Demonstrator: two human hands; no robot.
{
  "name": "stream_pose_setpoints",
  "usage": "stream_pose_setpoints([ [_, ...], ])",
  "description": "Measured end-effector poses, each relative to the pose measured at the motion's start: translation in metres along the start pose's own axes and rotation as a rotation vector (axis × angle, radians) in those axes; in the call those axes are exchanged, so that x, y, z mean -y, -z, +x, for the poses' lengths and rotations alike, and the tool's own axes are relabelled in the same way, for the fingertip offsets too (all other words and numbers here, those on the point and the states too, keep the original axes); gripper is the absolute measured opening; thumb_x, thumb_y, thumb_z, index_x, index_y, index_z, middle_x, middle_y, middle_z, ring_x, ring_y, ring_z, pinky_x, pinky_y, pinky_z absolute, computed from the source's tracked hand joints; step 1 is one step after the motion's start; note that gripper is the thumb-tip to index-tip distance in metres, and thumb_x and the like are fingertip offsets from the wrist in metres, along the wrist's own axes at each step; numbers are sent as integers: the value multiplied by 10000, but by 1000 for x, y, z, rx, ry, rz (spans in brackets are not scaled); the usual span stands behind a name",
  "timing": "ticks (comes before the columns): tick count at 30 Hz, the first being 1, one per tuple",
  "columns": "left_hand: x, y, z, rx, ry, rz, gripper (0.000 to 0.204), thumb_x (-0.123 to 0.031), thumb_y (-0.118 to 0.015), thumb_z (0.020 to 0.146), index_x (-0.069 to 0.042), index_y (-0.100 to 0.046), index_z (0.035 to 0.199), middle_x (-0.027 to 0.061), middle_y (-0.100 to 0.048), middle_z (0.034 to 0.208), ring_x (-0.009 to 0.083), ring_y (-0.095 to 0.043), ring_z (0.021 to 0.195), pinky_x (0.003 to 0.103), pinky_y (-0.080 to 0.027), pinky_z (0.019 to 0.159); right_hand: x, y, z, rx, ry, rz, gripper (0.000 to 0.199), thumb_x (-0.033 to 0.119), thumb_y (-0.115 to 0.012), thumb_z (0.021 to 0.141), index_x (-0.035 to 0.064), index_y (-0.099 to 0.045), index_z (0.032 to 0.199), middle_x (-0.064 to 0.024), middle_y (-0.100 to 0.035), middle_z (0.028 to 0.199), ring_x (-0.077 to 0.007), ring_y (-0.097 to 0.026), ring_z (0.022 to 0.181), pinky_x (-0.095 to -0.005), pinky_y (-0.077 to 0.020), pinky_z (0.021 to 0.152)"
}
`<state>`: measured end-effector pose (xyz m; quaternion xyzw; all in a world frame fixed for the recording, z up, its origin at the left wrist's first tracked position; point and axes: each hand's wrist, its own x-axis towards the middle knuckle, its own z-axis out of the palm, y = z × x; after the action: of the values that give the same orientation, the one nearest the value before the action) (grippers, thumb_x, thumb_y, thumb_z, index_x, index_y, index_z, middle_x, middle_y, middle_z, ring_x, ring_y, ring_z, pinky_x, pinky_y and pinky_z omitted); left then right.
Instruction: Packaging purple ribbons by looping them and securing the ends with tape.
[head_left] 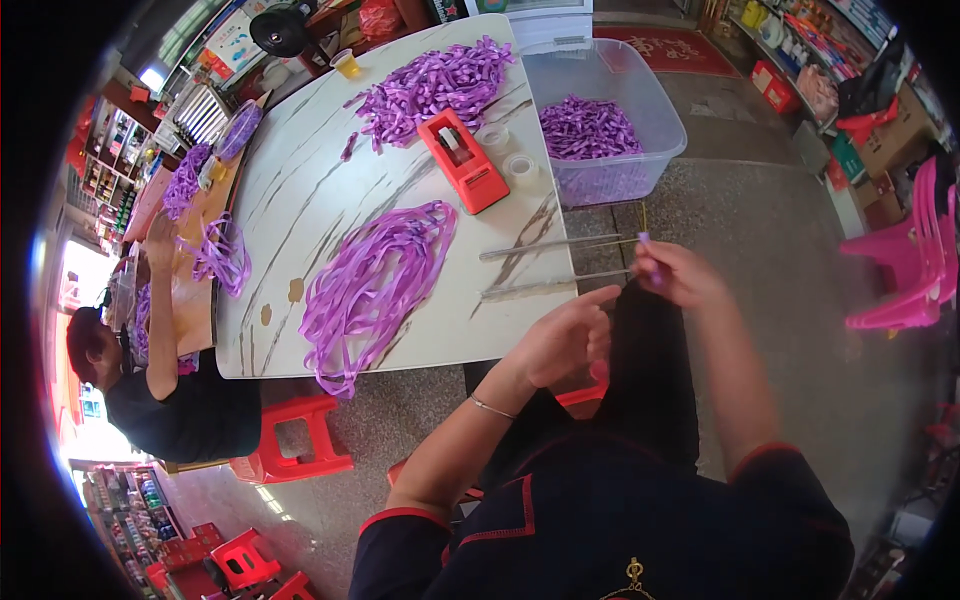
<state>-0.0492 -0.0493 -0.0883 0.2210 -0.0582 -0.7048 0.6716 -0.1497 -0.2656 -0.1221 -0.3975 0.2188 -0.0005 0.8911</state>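
My right hand (683, 275) is closed on a small piece of purple ribbon (656, 270), its fingers at the outer ends of two thin metal rods (560, 246) that jut past the table's right edge. Just left of it and nearer me is my left hand (572, 338), index finger stretched toward the rods and the other fingers loosely bent. I see nothing in that hand, though part of its palm side is hidden. A loose bundle of long purple ribbons (375, 285) lies on the marbled white table (290, 190), some ends hanging over the near edge.
Beyond lie a red tape dispenser (465, 165), clear tape rolls (520, 168) and a heap of purple ribbon pieces (435, 90). A clear plastic bin (655, 125) of purple pieces stands right. Another person (165, 390) sits left; pink chairs (905, 260) stand far right.
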Motion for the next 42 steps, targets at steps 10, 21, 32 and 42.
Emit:
stream_pose_setpoints([
  [10, -41, -58, -6, 107, -641, 1425, 439, 4, -621, 766, -70, -516, 1186, 23, -548, 817, 109, -544, 735, 230, -446, 613, 54, -98, -82, 312, -14, -845, 309, 251, -486, 887, -32, -607, 916, -25, -604, 665, -57, -496, 591, -204, -396, 571],
  [21, -47, -37, -41, -114, -656, 1112, 166, 8, -589, 811, 43, -585, 974, 73, -614, 836, 126, -604, 763, 233, -494, 686, 30, -138, -84, 3, 714, -1127, 523, 90, -696, 707, 64, -489, 1186, -65, -632, 884, -132, -573, 781, -283, -431, 762],
  [32, -55, -25, -57, -135, -771, 1014, 177, 24, -591, 805, 31, -578, 982, 63, -606, 815, 115, -594, 733, 230, -486, 672, 13, -157, -59, -40, 772, -1078, 273, 78, -672, 742, 32, -610, 1004, -69, -624, 794, -94, -574, 656, -219, -448, 601],
  [42, -64, -17, -56, -165, -839, 1124, 229, 73, -636, 740, 44, -585, 962, 82, -606, 851, 140, -596, 776, 254, -497, 689, 13, -168, -47, -90, 853, -1073, 219, 83, -696, 723, 34, -637, 928, -55, -624, 736, -73, -561, 631, -208, -441, 569],
])
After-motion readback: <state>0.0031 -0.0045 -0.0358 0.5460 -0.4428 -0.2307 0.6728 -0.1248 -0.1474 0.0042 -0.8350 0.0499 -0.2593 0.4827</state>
